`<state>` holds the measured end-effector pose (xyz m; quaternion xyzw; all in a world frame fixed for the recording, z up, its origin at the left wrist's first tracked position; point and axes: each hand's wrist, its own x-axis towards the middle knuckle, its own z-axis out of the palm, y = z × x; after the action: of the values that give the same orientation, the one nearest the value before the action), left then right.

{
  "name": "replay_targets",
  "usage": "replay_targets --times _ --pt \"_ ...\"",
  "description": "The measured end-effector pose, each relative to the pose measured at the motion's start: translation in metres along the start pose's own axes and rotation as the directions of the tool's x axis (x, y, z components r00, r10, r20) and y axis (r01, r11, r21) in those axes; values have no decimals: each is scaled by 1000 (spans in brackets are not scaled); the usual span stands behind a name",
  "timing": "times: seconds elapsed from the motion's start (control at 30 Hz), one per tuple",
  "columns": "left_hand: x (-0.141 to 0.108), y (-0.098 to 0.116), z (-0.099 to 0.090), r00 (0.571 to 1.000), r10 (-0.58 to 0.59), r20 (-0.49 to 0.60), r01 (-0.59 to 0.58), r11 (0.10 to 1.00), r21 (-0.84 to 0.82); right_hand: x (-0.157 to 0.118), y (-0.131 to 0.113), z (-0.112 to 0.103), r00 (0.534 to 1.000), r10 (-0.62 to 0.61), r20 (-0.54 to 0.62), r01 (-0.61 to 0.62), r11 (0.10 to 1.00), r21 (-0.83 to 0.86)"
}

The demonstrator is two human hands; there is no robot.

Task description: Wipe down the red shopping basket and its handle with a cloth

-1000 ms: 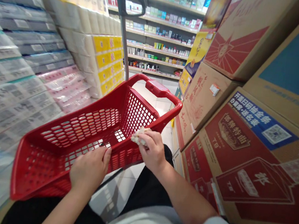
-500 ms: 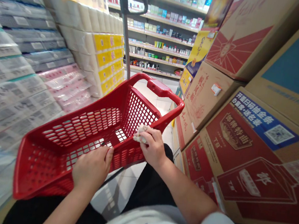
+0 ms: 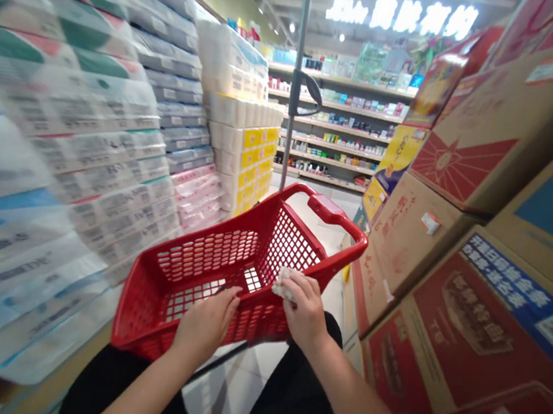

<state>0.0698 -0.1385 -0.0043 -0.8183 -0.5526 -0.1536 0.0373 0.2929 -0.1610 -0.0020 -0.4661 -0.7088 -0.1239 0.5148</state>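
Note:
A red plastic shopping basket (image 3: pixel 253 317) with perforated walls sits tilted in front of me, and nothing shows inside it. My left hand (image 3: pixel 208 319) is closed over its near rim, the fingertips hidden behind the wall. Farther along the same rim, my right hand (image 3: pixel 302 301) pinches a crumpled whitish cloth or tissue (image 3: pixel 283 284) against the edge. The basket's red handle (image 3: pixel 329 210) rises at the far right end, out of both hands.
Packs of paper (image 3: pixel 120 168) are stacked on the left, with yellow-labelled rolls (image 3: pixel 257 157) beyond. Large cartons (image 3: pixel 485 313) crowd the right side. A grey pole (image 3: pixel 300 49) with a loop stands behind the basket. Stocked shelves (image 3: pixel 341 128) line the back; pale tiles (image 3: pixel 256 372) show below.
The view has tilted up, showing more ceiling and a lit sign; the basket and hands sit farther right in the picture. My left thumb has lifted slightly. The right hand still holds the crumpled piece.

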Motion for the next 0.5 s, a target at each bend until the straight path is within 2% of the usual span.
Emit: replay_targets --times 0.13,0.23,0.33,0.5 --pt "-13 -31 -13 990 -140 21 138 987 84 5 -6 3 998 -5 -61 5 1000 7" --pt "-27 -45 -16 979 -175 100 158 975 157 3 -16 12 999 -44 26 43 998 45" --pt "-37 -48 -12 979 -181 94 164 974 158 3 -25 23 990 -86 112 74 991 109" --pt "-42 -39 -8 978 -200 62 189 971 147 5 -40 35 999 -41 26 39 995 91"
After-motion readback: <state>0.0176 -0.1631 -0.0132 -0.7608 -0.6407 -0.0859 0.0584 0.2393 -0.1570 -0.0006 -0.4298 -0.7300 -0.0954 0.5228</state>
